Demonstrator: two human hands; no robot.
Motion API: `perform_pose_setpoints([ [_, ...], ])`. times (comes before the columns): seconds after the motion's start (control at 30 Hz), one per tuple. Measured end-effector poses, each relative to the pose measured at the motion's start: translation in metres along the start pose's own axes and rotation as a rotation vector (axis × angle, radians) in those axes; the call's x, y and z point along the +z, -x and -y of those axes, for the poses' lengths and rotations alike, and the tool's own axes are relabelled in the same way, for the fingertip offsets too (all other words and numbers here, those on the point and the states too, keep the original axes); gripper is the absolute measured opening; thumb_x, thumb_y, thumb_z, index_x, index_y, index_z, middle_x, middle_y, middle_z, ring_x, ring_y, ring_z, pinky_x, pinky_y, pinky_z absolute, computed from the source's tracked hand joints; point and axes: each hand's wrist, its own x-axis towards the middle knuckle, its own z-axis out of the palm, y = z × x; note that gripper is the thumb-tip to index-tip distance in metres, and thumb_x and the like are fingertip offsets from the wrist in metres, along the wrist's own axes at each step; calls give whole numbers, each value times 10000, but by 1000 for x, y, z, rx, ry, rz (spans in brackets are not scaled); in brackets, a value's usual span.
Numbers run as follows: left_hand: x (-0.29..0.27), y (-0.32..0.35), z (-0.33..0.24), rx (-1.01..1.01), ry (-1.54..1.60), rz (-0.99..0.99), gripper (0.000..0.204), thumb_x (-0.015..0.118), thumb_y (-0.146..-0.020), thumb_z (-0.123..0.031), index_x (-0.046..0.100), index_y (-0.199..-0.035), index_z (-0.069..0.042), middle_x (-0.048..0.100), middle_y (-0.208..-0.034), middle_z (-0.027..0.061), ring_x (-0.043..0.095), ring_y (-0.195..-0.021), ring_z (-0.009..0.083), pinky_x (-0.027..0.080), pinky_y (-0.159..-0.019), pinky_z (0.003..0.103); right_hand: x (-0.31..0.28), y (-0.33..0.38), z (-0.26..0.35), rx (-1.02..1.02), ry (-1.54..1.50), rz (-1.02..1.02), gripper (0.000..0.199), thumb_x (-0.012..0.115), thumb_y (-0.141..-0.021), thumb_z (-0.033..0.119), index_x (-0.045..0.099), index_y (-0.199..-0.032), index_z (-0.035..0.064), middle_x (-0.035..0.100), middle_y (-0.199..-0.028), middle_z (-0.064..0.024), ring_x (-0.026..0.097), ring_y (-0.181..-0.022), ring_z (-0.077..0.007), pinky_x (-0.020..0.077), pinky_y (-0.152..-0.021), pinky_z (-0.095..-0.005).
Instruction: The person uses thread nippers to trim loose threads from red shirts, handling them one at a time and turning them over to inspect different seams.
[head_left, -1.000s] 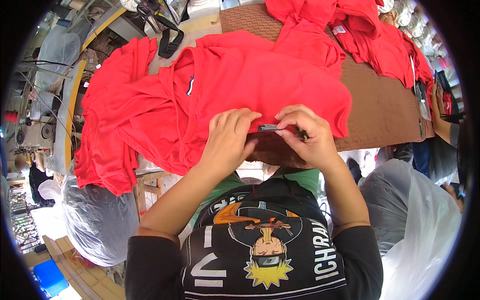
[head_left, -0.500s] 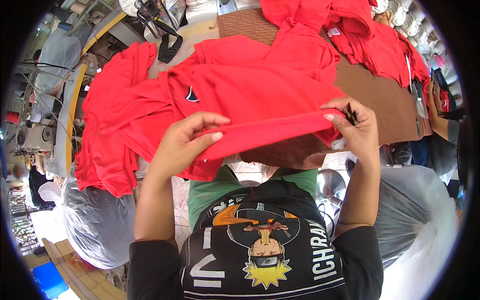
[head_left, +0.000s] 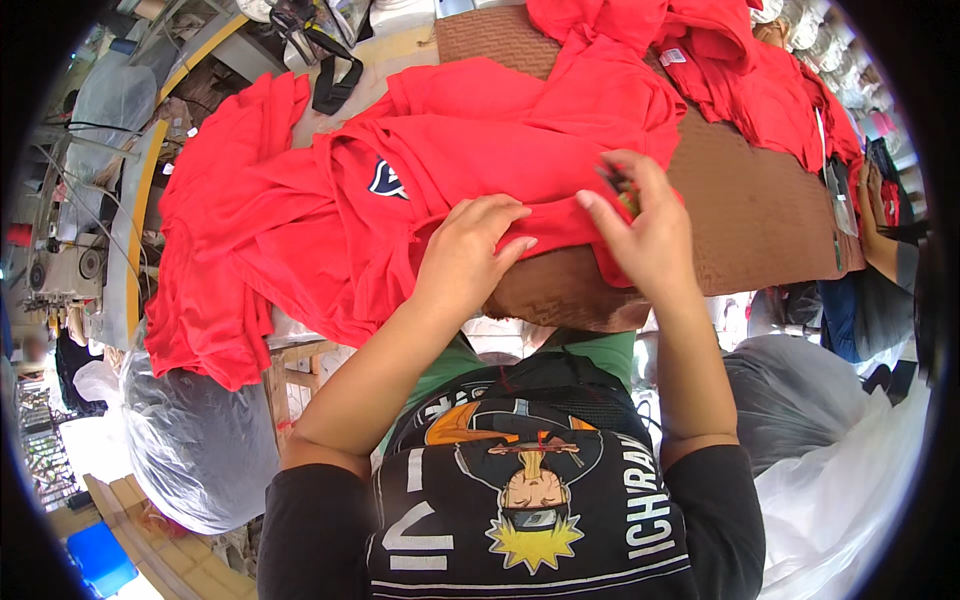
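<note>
A red garment [head_left: 470,135] with a dark shield-shaped badge [head_left: 386,180] lies spread across the table in front of me. My left hand [head_left: 464,256] is closed on its near hem, thumb below and fingers above. My right hand [head_left: 650,235] is at the right end of that hem, thumb and index finger apart. Tucked in its curled fingers is a small dark tool [head_left: 624,190], which looks like thread snips; it is partly hidden and blurred. Whether the right fingers also touch the cloth, I cannot tell.
More red garments lie heaped at the left edge [head_left: 215,250] and far right [head_left: 740,100]. A brown textured cloth [head_left: 750,215] covers the table. Filled plastic bags [head_left: 195,450] stand on both sides. A black strap [head_left: 338,85] lies at the back. Another person's arm [head_left: 880,240] shows at right.
Both hands have moved closer together and farther from my body. The hem, stretched between them before, now lies lower and slacker on the table, and more of the badge shows.
</note>
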Motion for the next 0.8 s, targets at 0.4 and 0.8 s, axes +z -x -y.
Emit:
perform_pose_setpoints([
  [0.4,21,-13,30,17,-1,10,147,717,-821,-116,712,-942,-32,699,-961,90,661,-887,256,528,-781,362,49,5,-28,127,-401,238,335,719,-852,170,567,-1127,55,649,-926,-131,649,-869,-266,504,-777,-353],
  [0.8,14,-24,26,-343,237,111,178,657,-919,-195,686,-1011,-46,722,-863,99,705,-805,179,527,-730,289,43,12,-26,-48,-296,208,151,679,-857,73,638,-994,26,639,-965,-126,664,-850,-306,520,-716,-365],
])
